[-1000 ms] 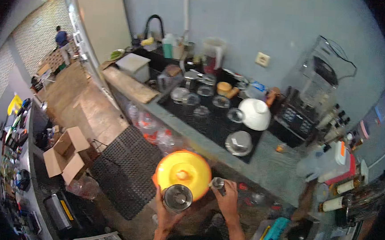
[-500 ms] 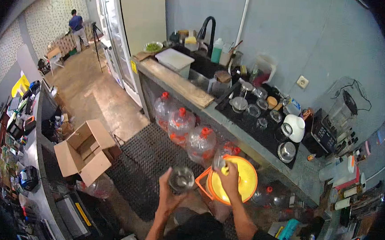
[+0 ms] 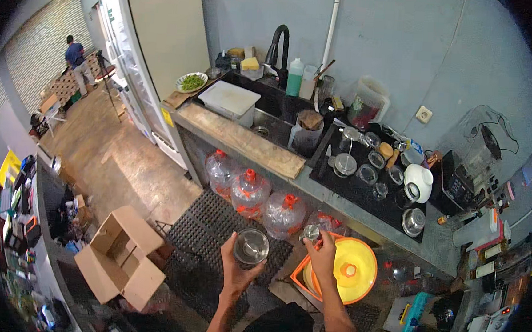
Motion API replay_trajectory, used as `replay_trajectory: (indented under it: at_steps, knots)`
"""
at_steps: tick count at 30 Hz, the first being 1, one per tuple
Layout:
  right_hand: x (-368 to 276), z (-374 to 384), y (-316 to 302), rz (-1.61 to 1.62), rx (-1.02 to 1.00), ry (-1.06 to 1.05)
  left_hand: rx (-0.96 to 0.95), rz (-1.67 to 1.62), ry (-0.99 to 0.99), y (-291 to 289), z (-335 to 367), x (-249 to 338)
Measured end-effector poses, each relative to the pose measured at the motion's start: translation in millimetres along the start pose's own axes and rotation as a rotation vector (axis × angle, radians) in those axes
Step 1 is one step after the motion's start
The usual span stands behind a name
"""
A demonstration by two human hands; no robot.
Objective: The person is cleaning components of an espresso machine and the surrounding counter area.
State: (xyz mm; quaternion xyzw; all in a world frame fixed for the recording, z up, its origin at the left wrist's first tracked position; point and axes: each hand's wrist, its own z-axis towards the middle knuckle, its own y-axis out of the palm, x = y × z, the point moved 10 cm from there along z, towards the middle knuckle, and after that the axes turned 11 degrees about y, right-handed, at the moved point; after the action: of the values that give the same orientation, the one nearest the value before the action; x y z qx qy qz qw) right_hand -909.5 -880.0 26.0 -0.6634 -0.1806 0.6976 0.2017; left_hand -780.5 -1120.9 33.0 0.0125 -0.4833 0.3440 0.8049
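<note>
My left hand [image 3: 237, 270] is wrapped around a round, clear glass vessel [image 3: 251, 247], its open mouth turned up toward me. Between the fingertips of my right hand [image 3: 323, 259] is a small clear glass cup [image 3: 311, 233], held a little to the right of the vessel and apart from it. Under and beside my right hand stands a yellow tub [image 3: 363, 274] with an orange rim and a small raised ring in its middle.
Several large clear water bottles [image 3: 250, 192] with red caps line the counter's foot. An open cardboard box [image 3: 140, 284] sits at left. Glassware fills a black mat [image 3: 362, 197] on the counter, beside the sink [image 3: 261, 128]. A person [image 3: 76, 60] stands far off.
The view has swung, so the counter and box appear shifted. My right hand has moved off the tub's middle toward its far left rim. Both hands keep their glass pieces.
</note>
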Motion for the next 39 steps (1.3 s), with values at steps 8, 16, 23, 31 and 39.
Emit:
replay_trajectory:
  at_steps: [8,16,23,31,39]
  knots:
    - [-11.6,86.5,76.7,-0.063,0.197,-0.027,-0.135,-0.072,0.045,2.5,115.7,-78.2]
    - [-55.3,178.8,163.8,0.105,0.027,0.194,-0.173,-0.04,-0.038,-17.7,250.9,-136.7]
    - [-72.3,241.8,194.6,0.159,0.189,0.22,-0.214,-0.143,0.049,-4.1,378.4,-175.9]
    - [-77.5,293.2,208.6,0.125,0.379,0.31,-0.38,-0.238,0.083,60.6,496.5,-228.1]
    - [-66.2,306.7,202.5,0.166,0.54,0.352,-0.705,-0.221,0.115,209.2,504.2,-300.3]
